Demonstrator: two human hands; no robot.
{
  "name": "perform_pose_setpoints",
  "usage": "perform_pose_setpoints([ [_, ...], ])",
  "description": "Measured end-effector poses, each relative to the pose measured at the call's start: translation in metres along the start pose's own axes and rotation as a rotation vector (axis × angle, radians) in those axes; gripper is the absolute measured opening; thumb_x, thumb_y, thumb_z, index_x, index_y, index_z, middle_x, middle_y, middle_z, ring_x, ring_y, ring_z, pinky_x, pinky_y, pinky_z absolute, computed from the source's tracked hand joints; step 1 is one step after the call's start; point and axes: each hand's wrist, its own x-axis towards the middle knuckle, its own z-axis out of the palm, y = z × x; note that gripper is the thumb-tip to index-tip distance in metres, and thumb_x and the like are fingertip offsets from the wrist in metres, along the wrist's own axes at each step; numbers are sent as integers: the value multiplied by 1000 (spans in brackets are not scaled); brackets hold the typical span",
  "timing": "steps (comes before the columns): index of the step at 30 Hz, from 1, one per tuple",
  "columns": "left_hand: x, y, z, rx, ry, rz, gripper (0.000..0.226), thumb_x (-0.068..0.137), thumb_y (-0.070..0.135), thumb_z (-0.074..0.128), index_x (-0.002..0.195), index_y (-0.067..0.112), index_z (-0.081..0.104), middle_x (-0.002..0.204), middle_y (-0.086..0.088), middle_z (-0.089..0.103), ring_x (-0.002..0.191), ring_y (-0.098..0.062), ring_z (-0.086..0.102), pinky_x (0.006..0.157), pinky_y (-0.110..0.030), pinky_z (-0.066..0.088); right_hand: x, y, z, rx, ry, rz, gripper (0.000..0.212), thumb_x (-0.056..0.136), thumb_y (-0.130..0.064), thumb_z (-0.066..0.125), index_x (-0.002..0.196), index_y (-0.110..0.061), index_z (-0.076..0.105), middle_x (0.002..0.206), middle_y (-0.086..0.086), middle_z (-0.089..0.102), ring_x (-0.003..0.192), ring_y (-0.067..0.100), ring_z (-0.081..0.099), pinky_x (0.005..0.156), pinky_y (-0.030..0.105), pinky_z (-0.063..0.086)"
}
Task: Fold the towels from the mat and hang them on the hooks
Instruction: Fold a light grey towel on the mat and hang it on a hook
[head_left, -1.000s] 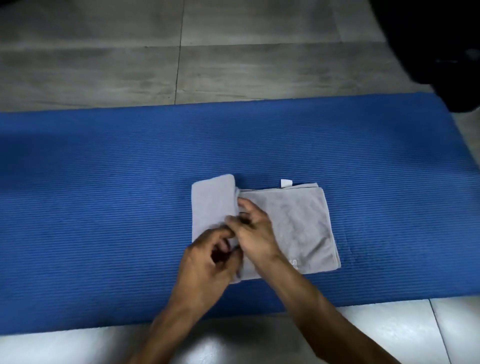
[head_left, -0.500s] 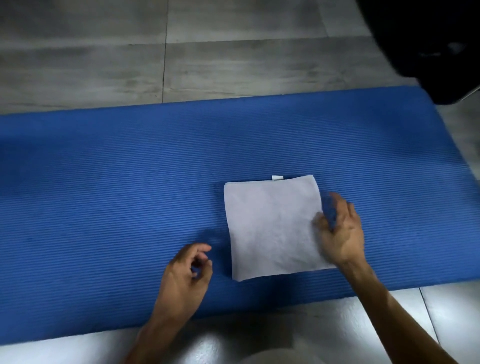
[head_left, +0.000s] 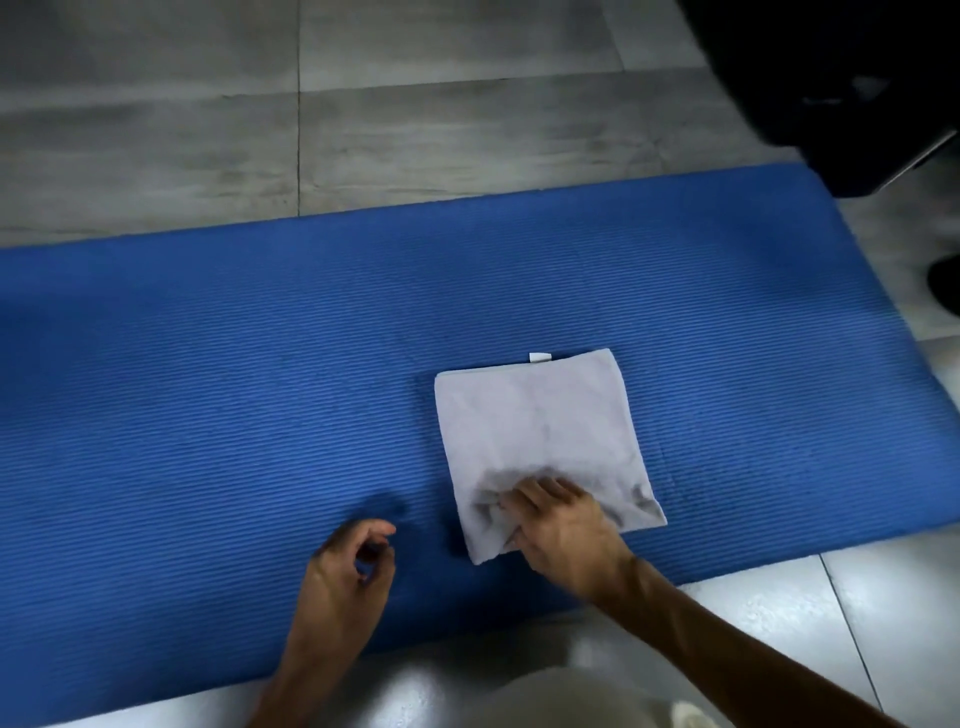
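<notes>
Folded towel (head_left: 540, 436) flat on mat (head_left: 208, 389), stretching away from right hand (head_left: 563, 530) pinching its bunched near edge; left hand (head_left: 348, 566) loosely curled, holding nothing, just beside.

Indoor room — blue exercise mat (head_left: 260, 364) on grey floor tiles (head_left: 156, 130).

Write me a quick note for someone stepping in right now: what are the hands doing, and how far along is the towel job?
Right hand: fingers gathering and gripping the near edge of the grey towel.
Left hand: loosely curled over the blue mat, holding nothing.
Done: the towel lies folded into a square on the mat, white tag at its far edge.
Left: lift it and hang it on a hook; no hooks or other towels in view.
</notes>
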Motion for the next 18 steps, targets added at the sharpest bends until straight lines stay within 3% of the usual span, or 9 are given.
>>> perform_pose_setpoints([
  [2, 8, 10, -7, -8, 11, 14, 15, 77, 9, 63, 88, 17, 69, 79, 24, 65, 76, 4, 61, 61, -3, 42, 10, 6, -16, 65, -34, 11, 34, 63, -22, 74, 96, -20, 69, 89, -3, 67, 75, 16, 64, 73, 29, 56],
  [7, 20, 37, -18, -30, -36, 37, 26, 72, 37, 45, 87, 28, 65, 77, 19, 66, 71, 1, 61, 65, -18, 49, 2, -2, -36, 73, -309, 21, 60, 65, -40, 64, 122, -23, 60, 127, 1, 60, 113, 24, 60, 88, 36, 54],
  [10, 23, 43, -16, 22, -77, 50, 35, 72, 40, 42, 88, 24, 68, 81, 14, 67, 71, -4, 62, 67, -21, 49, -9, -20, -21, 83, -320, 72, 65, 70, -59, 49, 123, -22, 61, 122, 0, 61, 110, 23, 59, 86, 34, 54],
  [12, 24, 41, -14, 16, -85, 54, 33, 71, 39, 42, 87, 25, 68, 80, 15, 66, 70, -3, 62, 67, -22, 49, -13, -33, -7, 53, -293, 110, 66, 67, -60, 55, 120, -21, 61, 118, 1, 61, 109, 25, 55, 86, 39, 53],
  [14, 22, 34, -10, 10, -90, 55, 32, 71, 38, 43, 87, 25, 67, 79, 14, 66, 69, -4, 62, 67, -25, 51, -15, -38, 7, 22, -194, 121, 61, 62, -48, 68, 115, -19, 61, 115, 3, 61, 107, 26, 53, 88, 41, 50],
  [16, 20, 26, -5, 17, -97, 45, 30, 70, 37, 43, 88, 28, 66, 79, 14, 65, 68, -4, 62, 67, -27, 51, -15, -34, 17, 11, -40, 115, 41, 69, -32, 67, 107, -17, 64, 108, 2, 63, 100, 26, 58, 89, 38, 45],
  [18, 18, 21, -1, 16, -94, 47, 27, 70, 36, 45, 90, 32, 62, 78, 14, 65, 67, -2, 60, 67, -25, 50, -10, -27, 18, 19, 13, 83, 29, 73, -25, 61, 100, -17, 66, 103, 1, 64, 94, 25, 59, 88, 35, 42],
])
